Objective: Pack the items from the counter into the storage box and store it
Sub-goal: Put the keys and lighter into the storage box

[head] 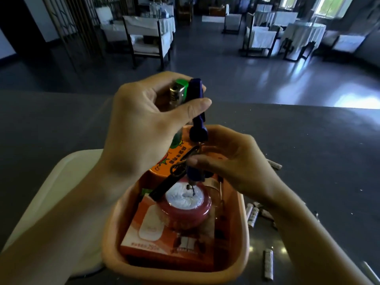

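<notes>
Two hands are seen over one peach storage box (111, 233), which is set on the grey counter (308, 140) at bottom centre. The left hand (144, 124) is raised above the box's far end; one green lighter (178, 91) is gripped in its curled fingers, and one upper blue piece (197, 103) is pressed against them by the thumb. The right hand (236, 165) is held just over the box, with one lower blue piece (195, 173) pinched between thumb and fingers; a small metal spiral tip (192, 188) is pointed down from it. One bronze clasp (181, 165) and one black strap (162, 188) are seen between the two blue pieces; whether all of it is a single item cannot be told. Three things are counted in the box: one orange carton (164, 233), one red jar (185, 212) with a white top resting on the carton, and one orange printed packet (170, 159) at the far end. One white lid (57, 192) is lying just left of the box. At least five small white rolls (268, 264) are scattered on the counter to the right.
</notes>
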